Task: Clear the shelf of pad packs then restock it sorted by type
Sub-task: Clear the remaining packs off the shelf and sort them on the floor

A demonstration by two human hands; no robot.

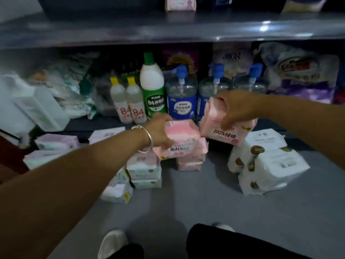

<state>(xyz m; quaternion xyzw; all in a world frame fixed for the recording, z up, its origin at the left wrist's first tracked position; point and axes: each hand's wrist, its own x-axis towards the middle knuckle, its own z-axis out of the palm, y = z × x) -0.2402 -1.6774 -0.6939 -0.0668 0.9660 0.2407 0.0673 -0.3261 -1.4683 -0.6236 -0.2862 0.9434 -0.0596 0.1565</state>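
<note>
Head view: my left hand gripping the pink pad pack atop its stack, right hand clutching another pink pack.

- Bare floor open between mint packs left and white packs right.
- Pink stack blocks centre approach.
- Bottles crowd lower shelf front; bare strip at its left edge.
</note>
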